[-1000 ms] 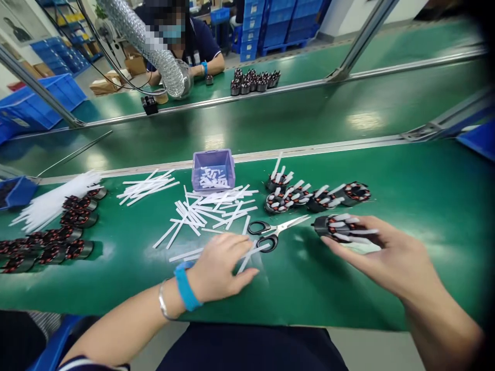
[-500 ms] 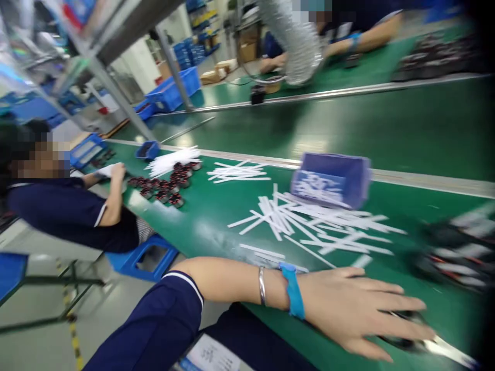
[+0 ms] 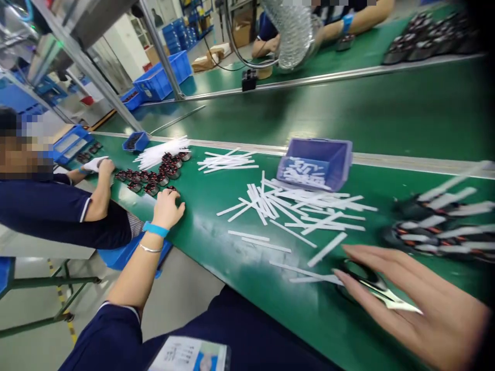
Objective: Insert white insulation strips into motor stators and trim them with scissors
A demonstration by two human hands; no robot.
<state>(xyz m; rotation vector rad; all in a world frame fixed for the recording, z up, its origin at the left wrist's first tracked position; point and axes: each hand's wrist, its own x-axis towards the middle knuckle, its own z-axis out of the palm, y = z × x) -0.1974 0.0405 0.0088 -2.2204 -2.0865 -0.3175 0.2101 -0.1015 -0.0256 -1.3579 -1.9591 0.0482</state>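
Silver scissors with black handles (image 3: 386, 298) lie, lower right, inside the spread right hand (image 3: 443, 314). The left hand (image 3: 166, 210) has just moved to round black-and-red coils (image 3: 163, 179), left of centre, so one is within reach; its grip is hidden.

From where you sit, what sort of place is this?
Probably a factory assembly workshop, to judge by the long green workbench, the dark round parts clustered on it, and the co-worker in navy seated at the same bench.

My feed shows flat white strips (image 3: 255, 201), a green tabletop (image 3: 201, 201), a purple plastic bin (image 3: 340, 166) at two o'clock, black-and-yellow striped floor tape (image 3: 61, 296) at eight.
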